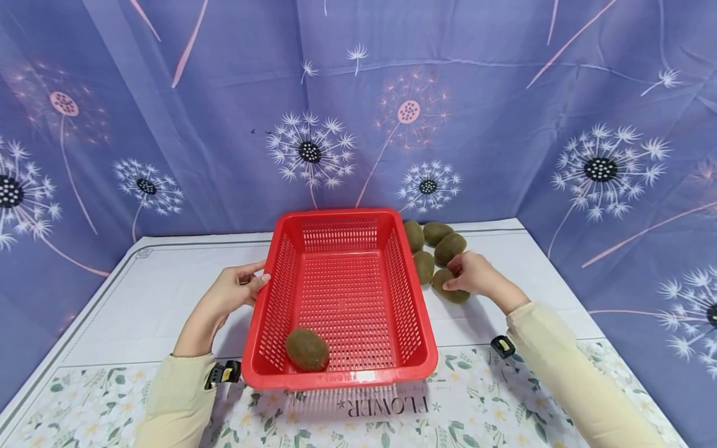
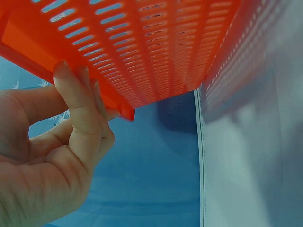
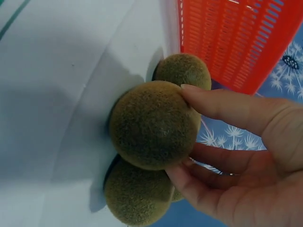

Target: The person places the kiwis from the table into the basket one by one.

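A red plastic basket [image 1: 343, 292] with slotted walls stands in the middle of the table, one brown kiwi [image 1: 307, 350] lying in its near left corner. My left hand [image 1: 226, 295] grips the basket's left rim between thumb and fingers; the left wrist view shows the fingertips at that rim. To the right of the basket, my right hand [image 1: 473, 274] pinches the nearest kiwi [image 3: 154, 125] of a small group, thumb on one side and fingers on the other. Several other kiwis [image 1: 450, 249] lie close behind and beside it, against the basket's right side.
The white table [image 1: 190, 264] has a floral cloth [image 1: 476, 404] along its near part. A purple dandelion-print curtain [image 1: 358, 112] rises behind the table and on both sides. Dark bands sit at both wrists.
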Action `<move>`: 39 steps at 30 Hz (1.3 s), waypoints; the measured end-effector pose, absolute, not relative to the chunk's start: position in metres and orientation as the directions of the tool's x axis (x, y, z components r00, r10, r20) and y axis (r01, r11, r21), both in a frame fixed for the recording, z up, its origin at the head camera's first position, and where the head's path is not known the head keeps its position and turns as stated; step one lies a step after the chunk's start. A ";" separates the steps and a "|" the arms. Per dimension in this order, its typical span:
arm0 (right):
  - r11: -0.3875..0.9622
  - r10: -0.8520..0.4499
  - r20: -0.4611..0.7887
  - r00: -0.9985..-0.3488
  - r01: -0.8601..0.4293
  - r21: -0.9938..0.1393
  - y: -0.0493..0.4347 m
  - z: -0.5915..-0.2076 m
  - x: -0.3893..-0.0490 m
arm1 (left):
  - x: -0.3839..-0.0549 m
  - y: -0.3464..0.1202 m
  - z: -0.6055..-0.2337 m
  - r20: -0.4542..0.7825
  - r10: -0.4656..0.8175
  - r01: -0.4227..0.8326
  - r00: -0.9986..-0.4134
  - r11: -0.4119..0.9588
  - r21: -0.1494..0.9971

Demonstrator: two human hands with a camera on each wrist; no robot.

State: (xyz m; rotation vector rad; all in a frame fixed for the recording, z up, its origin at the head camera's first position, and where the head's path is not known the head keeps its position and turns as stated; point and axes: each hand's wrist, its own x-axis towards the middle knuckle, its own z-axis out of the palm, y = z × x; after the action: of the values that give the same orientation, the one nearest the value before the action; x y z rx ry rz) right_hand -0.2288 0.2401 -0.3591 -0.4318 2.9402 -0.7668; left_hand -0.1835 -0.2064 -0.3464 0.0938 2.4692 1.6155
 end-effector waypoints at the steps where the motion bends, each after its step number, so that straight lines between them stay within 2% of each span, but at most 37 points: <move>1: 0.837 -0.293 0.004 -0.956 -0.259 -0.482 0.239 -0.359 -0.228 | -0.183 -0.206 -0.346 -0.122 0.157 -0.049 -0.980 0.402 0.914; 12: 0.846 -0.326 0.026 -0.945 -0.304 -0.438 0.239 -0.361 -0.225 | -0.185 -0.209 -0.349 -0.119 0.150 -0.048 -0.982 0.410 0.911; 24: 0.835 -0.420 0.064 -0.905 -0.413 -0.365 0.240 -0.363 -0.224 | -0.184 -0.208 -0.347 -0.126 0.154 -0.052 -0.980 0.412 0.910; 39: 0.805 -0.424 -0.006 -0.905 -0.374 -0.461 0.241 -0.343 -0.225 | -0.184 -0.208 -0.347 -0.116 0.162 -0.043 -0.980 0.396 0.917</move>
State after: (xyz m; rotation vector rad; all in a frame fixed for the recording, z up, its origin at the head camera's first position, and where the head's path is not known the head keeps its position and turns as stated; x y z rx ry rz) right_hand -0.2255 0.2409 -0.3425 -0.6394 2.8803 -0.7019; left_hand -0.1842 -0.2079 -0.3471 0.1069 2.4632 1.6278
